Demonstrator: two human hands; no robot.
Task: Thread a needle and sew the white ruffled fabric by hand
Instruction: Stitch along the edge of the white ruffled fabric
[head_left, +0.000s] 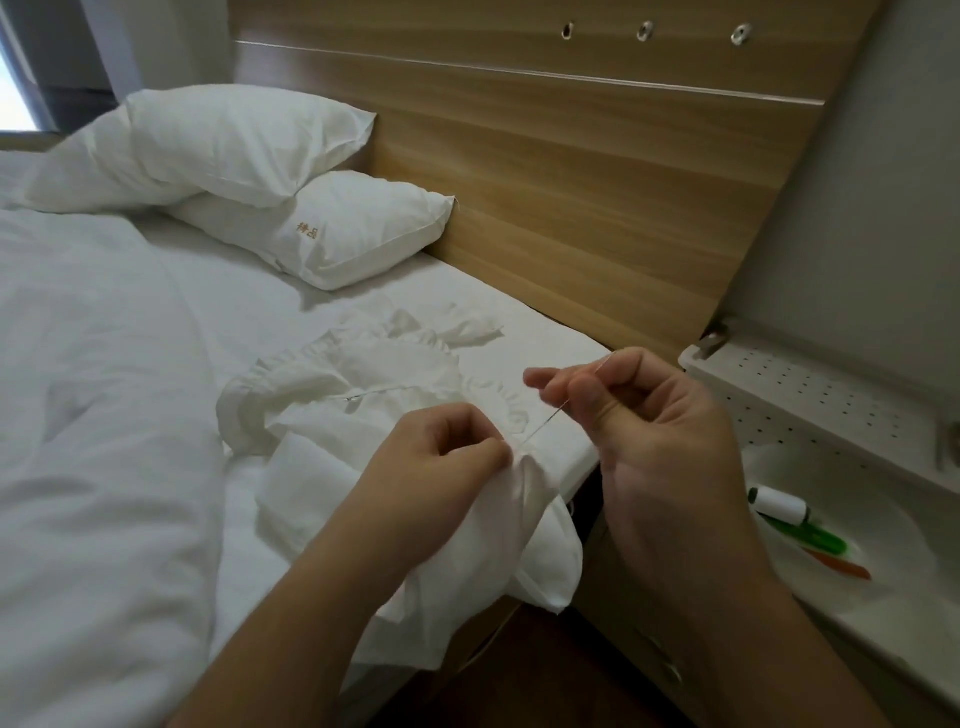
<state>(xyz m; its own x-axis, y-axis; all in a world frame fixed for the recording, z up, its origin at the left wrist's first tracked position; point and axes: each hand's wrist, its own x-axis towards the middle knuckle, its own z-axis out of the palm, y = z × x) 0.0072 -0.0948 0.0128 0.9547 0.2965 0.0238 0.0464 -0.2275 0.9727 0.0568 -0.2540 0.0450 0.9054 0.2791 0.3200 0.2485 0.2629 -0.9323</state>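
The white ruffled fabric (374, 384) lies crumpled on the bed, with one end lifted over the bed's edge. My left hand (441, 462) pinches a fold of that lifted end between thumb and fingers. My right hand (639, 431) pinches a thin needle (550, 418) a little above and to the right, its tip slanting down toward the pinched fold. A fine thread runs from the needle to the fabric. A second dark pin or needle (356, 397) sits in the fabric further left.
Two white pillows (249, 171) and a duvet (93, 415) cover the bed, against a wooden headboard (571, 182). At the right, a white bedside shelf (810, 395) holds a dish with a white thread spool (779, 505), a green tool (810, 538) and an orange tool (841, 566).
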